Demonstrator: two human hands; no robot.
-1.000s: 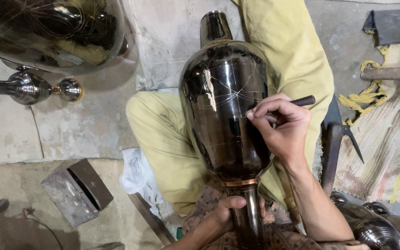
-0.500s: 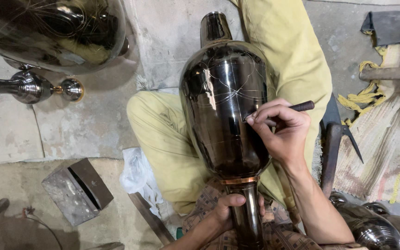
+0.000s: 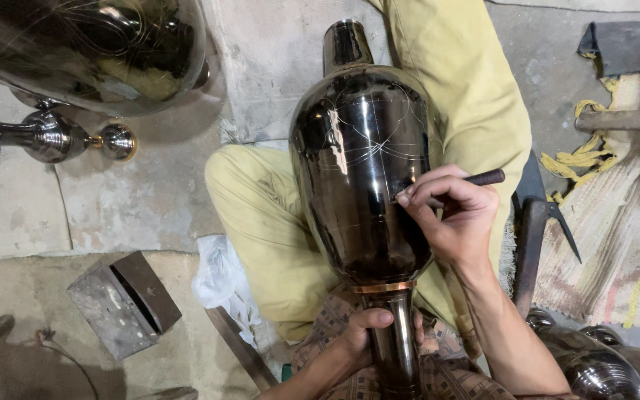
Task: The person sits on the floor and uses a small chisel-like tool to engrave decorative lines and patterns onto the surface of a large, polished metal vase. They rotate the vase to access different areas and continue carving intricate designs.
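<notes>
A large shiny dark metal vase [image 3: 361,170] lies across my lap, its body scratched with thin curved lines. My left hand [image 3: 364,333] grips the narrow stem below a copper band. My right hand [image 3: 450,215] holds a dark engraving tool [image 3: 483,178] like a pen, its tip pressed to the right side of the vase body. My legs in yellow trousers [image 3: 261,222] lie under the vase.
Another big polished vessel [image 3: 90,52] and a small metal finial piece [image 3: 53,137] sit at upper left. A metal block [image 3: 124,304] rests on the concrete floor at lower left. A hammer [image 3: 531,230] and a striped mat [image 3: 616,244] lie on the right, with more shiny metal pieces [image 3: 601,363] at lower right.
My right hand has shifted slightly along the vase surface with the tool tip still against it. The left hand keeps its grip on the stem.
</notes>
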